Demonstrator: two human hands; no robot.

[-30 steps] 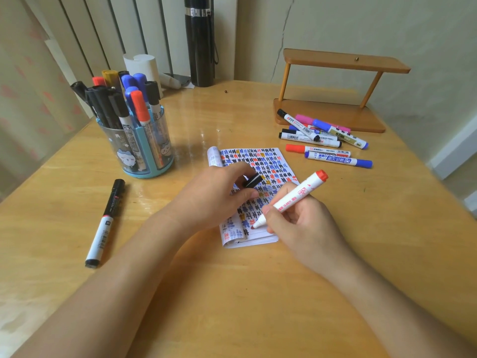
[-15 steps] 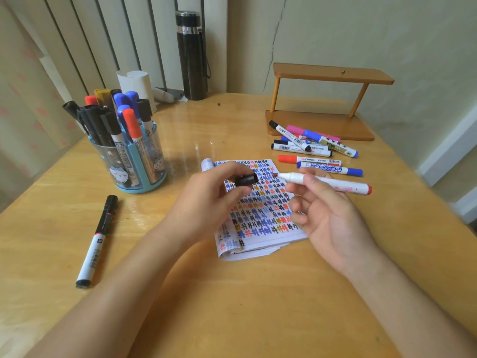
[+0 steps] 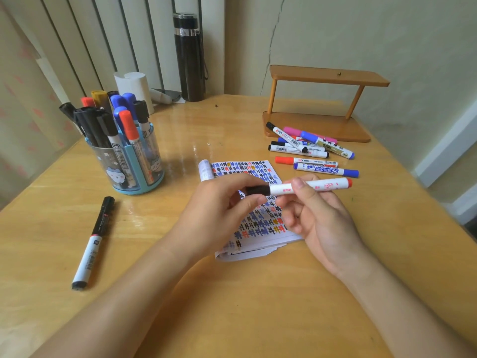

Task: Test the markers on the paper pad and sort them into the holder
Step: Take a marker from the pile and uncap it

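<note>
My right hand grips a white marker with a red end, held level above the paper pad. My left hand pinches a black cap that sits on the marker's left end. The pad lies open on the table, covered in rows of coloured marks. At the left stands the blue and clear holder, filled with several markers. Several loose markers lie in a pile at the right, in front of a wooden stand.
A black and white marker lies alone at the left of the wooden table. A wooden two-tier stand is at the back right. A black flask and a white paper roll stand at the back.
My right hand lifted the marker off the pad and turned it level. The black cap in my left hand has met the marker's tip end.
</note>
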